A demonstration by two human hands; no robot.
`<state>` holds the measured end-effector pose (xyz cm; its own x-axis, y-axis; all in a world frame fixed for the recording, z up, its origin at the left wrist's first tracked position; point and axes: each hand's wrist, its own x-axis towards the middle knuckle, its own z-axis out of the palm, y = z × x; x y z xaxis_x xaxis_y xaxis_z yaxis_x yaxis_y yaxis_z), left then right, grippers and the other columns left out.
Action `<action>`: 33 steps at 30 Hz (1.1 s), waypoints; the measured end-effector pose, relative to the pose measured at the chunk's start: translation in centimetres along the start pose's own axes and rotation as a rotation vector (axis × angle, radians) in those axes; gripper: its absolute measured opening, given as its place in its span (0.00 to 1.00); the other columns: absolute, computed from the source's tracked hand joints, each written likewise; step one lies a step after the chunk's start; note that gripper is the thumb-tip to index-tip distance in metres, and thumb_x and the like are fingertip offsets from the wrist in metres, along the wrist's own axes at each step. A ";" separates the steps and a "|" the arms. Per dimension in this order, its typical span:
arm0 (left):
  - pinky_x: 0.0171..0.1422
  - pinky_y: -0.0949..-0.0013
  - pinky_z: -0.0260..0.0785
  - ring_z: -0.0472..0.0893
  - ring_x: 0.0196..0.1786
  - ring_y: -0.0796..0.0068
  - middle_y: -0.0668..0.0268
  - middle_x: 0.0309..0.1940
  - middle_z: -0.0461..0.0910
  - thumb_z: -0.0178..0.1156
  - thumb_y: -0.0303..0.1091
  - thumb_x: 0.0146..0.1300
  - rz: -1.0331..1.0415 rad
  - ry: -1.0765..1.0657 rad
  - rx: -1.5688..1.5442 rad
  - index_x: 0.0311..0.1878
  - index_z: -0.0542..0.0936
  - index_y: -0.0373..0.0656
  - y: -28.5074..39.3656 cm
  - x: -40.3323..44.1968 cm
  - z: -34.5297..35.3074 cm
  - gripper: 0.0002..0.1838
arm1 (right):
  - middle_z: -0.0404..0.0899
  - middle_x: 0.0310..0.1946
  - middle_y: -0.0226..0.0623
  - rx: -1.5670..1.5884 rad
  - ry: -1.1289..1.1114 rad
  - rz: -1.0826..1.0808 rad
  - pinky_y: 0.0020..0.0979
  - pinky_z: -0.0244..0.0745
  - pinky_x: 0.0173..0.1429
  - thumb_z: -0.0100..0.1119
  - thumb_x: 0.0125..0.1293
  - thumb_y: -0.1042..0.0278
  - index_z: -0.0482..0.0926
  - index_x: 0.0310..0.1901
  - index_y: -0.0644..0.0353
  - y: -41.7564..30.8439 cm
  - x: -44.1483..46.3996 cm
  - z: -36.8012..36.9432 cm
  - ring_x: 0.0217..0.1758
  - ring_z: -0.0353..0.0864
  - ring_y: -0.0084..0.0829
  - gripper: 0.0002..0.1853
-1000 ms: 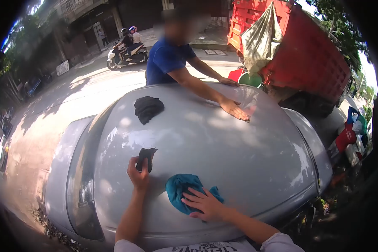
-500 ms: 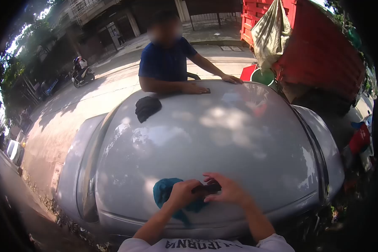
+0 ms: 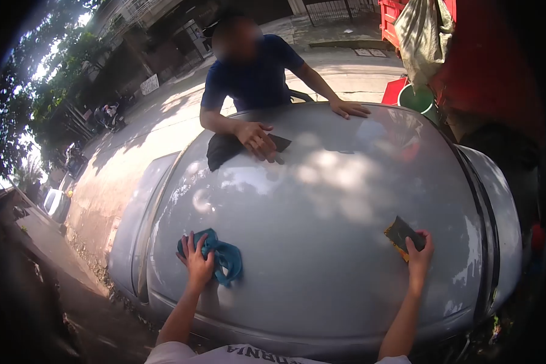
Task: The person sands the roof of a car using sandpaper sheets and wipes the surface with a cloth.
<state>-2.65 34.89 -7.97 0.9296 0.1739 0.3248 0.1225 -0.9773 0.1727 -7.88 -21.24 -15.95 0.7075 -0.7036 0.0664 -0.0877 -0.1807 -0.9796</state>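
On the car roof [image 3: 309,255], the left hand [image 3: 198,262] spreads over a teal cloth [image 3: 233,253]; the right hand [image 3: 421,252] pinches dark sandpaper [image 3: 399,233].

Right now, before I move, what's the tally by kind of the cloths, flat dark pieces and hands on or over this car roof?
Cloths: 2 (teal cloth, black cloth)
Flat dark pieces: 2 (yellow-edged piece, plain piece)
Hands: 4 (left hand, right hand, co-worker's bent hand, co-worker's flat hand)
Total: 8
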 end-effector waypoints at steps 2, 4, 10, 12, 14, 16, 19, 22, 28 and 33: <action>0.78 0.33 0.40 0.52 0.80 0.50 0.58 0.73 0.64 0.59 0.36 0.59 -0.026 0.171 -0.083 0.65 0.75 0.54 -3.6 6.8 2.5 0.27 | 0.77 0.42 0.36 -0.027 -0.052 -0.012 0.33 0.72 0.55 0.66 0.61 0.71 0.74 0.48 0.61 -0.4 0.3 -0.2 0.46 0.76 0.30 0.15; 0.77 0.33 0.43 0.55 0.79 0.51 0.59 0.71 0.67 0.58 0.35 0.59 0.014 0.202 -0.073 0.64 0.75 0.52 -3.4 11.4 4.3 0.26 | 0.77 0.42 0.35 0.009 -0.075 -0.019 0.33 0.71 0.56 0.66 0.61 0.71 0.75 0.48 0.61 -0.1 0.6 -0.1 0.47 0.76 0.30 0.15; 0.80 0.36 0.35 0.47 0.81 0.44 0.56 0.75 0.58 0.62 0.46 0.62 0.429 0.084 -0.046 0.72 0.68 0.52 0.1 16.6 5.9 0.34 | 0.78 0.44 0.36 -0.010 -0.104 -0.011 0.33 0.72 0.55 0.66 0.62 0.73 0.76 0.50 0.61 -0.5 0.7 -0.7 0.49 0.78 0.32 0.15; 0.79 0.34 0.35 0.44 0.81 0.42 0.53 0.77 0.54 0.65 0.50 0.60 0.367 0.112 0.027 0.71 0.70 0.53 2.2 14.6 4.3 0.36 | 0.78 0.45 0.36 -0.008 -0.113 -0.016 0.33 0.72 0.56 0.66 0.62 0.73 0.76 0.51 0.61 0.1 0.7 -0.7 0.49 0.78 0.31 0.16; 0.78 0.32 0.38 0.46 0.81 0.43 0.51 0.76 0.54 0.67 0.52 0.59 0.256 0.206 0.088 0.70 0.72 0.54 4.0 11.7 2.1 0.36 | 0.78 0.45 0.36 0.001 -0.114 -0.031 0.33 0.72 0.56 0.66 0.62 0.74 0.75 0.52 0.61 0.0 0.9 -0.9 0.50 0.78 0.31 0.16; 0.77 0.32 0.42 0.48 0.80 0.44 0.50 0.76 0.55 0.68 0.52 0.59 0.324 0.226 -0.012 0.70 0.73 0.57 0.9 10.3 1.1 0.35 | 0.78 0.46 0.36 0.047 -0.104 -0.016 0.33 0.71 0.58 0.66 0.62 0.74 0.75 0.53 0.61 -0.3 0.8 -0.9 0.50 0.78 0.31 0.18; 0.76 0.32 0.45 0.50 0.80 0.44 0.49 0.76 0.56 0.64 0.54 0.63 0.194 0.300 -0.096 0.72 0.70 0.61 -6.8 9.2 1.4 0.34 | 0.78 0.46 0.36 0.033 -0.101 -0.033 0.33 0.70 0.59 0.65 0.62 0.74 0.75 0.53 0.61 1.1 1.3 -0.5 0.51 0.78 0.31 0.18; 0.76 0.32 0.45 0.50 0.80 0.43 0.47 0.77 0.55 0.54 0.58 0.69 -0.538 0.232 0.187 0.75 0.66 0.63 -11.2 7.7 1.9 0.32 | 0.78 0.46 0.37 0.004 -0.109 -0.078 0.33 0.70 0.59 0.65 0.62 0.75 0.75 0.53 0.61 1.9 1.5 -0.4 0.51 0.77 0.31 0.17; 0.78 0.34 0.40 0.49 0.80 0.41 0.44 0.78 0.51 0.41 0.62 0.73 -0.704 0.067 0.148 0.77 0.62 0.64 -11.3 8.0 1.7 0.32 | 0.78 0.45 0.37 -0.073 -0.140 -0.136 0.34 0.70 0.58 0.65 0.62 0.70 0.75 0.51 0.61 1.9 1.6 -0.6 0.51 0.76 0.32 0.16; 0.79 0.35 0.41 0.50 0.80 0.42 0.45 0.78 0.52 0.43 0.61 0.73 -0.721 0.081 0.126 0.76 0.63 0.64 -11.4 8.1 1.8 0.32 | 0.78 0.44 0.37 -0.066 -0.132 -0.169 0.34 0.70 0.57 0.66 0.61 0.68 0.76 0.51 0.61 2.4 2.1 -0.6 0.49 0.76 0.33 0.17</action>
<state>4.14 47.19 -8.92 0.5746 0.7825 0.2397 0.7375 -0.6221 0.2628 -7.07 -23.60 -18.08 0.8011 -0.5644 0.1994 -0.0026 -0.3364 -0.9417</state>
